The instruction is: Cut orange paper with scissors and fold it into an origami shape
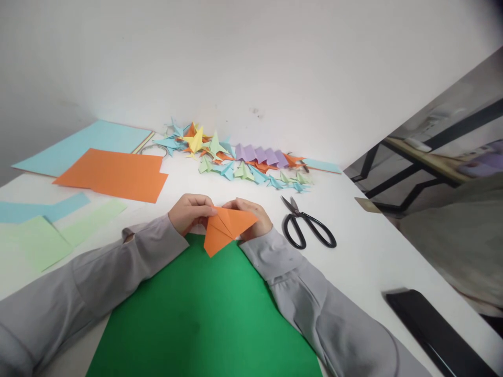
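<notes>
Between my hands is a folded piece of orange paper (228, 226), with crease lines running to a point and one corner hanging down. My left hand (190, 212) pinches its left edge, the thumb lying on top. Behind its right side my right hand (255, 214) is closed on the paper, and most of those fingers are hidden by it. The paper is held up above the far end of a green sheet (204, 309), which lies flat on the white table (349, 272).
Black-handled scissors (302, 225) lie right of my hands. Folded paper figures (196, 140) line the wall, with purple pleated paper (261, 155) among them. Orange sheets (118, 173), blue paper (90, 144) and green pieces (43, 243) lie left. A black case (436, 330) sits front right.
</notes>
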Available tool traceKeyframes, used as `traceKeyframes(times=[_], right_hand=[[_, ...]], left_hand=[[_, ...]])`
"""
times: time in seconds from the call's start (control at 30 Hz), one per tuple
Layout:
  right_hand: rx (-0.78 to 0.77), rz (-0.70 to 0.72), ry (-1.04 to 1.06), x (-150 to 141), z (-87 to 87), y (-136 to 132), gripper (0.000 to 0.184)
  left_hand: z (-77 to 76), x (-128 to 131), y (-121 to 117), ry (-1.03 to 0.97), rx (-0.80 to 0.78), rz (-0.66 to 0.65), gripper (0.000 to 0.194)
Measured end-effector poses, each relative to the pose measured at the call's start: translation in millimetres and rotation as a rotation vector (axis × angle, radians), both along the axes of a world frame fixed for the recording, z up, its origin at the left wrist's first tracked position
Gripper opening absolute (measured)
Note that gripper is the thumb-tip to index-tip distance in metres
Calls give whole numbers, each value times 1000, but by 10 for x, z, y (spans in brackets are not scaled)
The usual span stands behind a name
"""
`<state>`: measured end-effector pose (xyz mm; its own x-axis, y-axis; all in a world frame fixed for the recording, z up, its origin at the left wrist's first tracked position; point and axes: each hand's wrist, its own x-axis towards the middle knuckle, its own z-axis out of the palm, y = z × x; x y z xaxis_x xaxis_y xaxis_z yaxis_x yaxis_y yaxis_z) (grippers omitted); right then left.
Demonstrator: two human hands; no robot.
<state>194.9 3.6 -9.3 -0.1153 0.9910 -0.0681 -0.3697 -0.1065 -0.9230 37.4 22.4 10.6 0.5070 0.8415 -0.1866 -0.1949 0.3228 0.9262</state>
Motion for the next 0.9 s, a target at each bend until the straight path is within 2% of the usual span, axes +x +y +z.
traceKeyframes(times=[0.27, 0.43, 0.67, 0.8, 0.9], right_hand=[[21, -35, -95, 14, -32, -41, 28], [39, 16, -150, 42, 15, -61, 25], [98, 21, -231, -18, -26, -87, 25], [32, 27, -116, -35, -3, -100, 26], [-4, -13, -56, -16, 29, -92, 27]], left_hand=[[-34, 18, -4, 15, 97, 69, 20], [-34, 18, -8, 116, 91, 65, 28], [-86, 4, 36, 215, 394, 138, 34], [-82, 8, 24, 192, 333, 159, 36], [-61, 12, 5, 132, 316, 123, 31]])
